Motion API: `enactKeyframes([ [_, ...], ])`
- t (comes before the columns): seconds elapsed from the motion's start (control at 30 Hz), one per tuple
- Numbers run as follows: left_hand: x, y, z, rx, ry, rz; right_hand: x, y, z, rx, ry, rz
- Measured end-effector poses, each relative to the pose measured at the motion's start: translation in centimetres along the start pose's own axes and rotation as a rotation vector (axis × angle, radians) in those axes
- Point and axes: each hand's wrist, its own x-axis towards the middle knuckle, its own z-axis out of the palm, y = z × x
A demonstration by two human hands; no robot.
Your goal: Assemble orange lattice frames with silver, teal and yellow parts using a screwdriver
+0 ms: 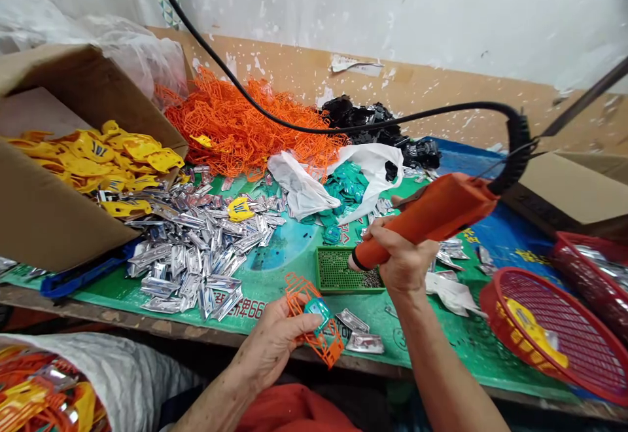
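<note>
My left hand (275,330) is closed around an orange plastic frame (328,347) with a teal plastic piece (318,314) set on it, thumb on the teal piece. In my right hand (403,258) is an orange electric screwdriver (426,216), its cable rising from the back end. The driver's tip points down into a green tray (324,286) that holds small screws (371,279). Just right of the left hand, two shiny metal pieces (364,342) lie at the table's front edge.
Silver metal parts (196,268) are heaped at left, beside a carton of yellow pieces (118,150). Behind lie orange frames (245,118), black parts (367,121) and a white bag (304,190). A red basket (586,347) stands right; a sack (132,373) is at lower left.
</note>
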Motion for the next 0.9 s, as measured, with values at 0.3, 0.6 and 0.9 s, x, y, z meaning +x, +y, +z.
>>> enactKeyframes([
  [0.3, 0.1, 0.3, 0.2, 0.005, 0.031, 0.011, 0.4, 0.5, 1.3, 0.024, 0.024, 0.003],
  [0.6, 0.2, 0.3, -0.1, 0.010, 0.061, 0.015, -0.1, 1.3, 1.9, 0.027, -0.003, 0.042],
  [0.9, 0.5, 0.2, -0.4, -0.018, 0.068, 0.023, -0.2, 1.7, 1.8, 0.007, -0.008, 0.059],
])
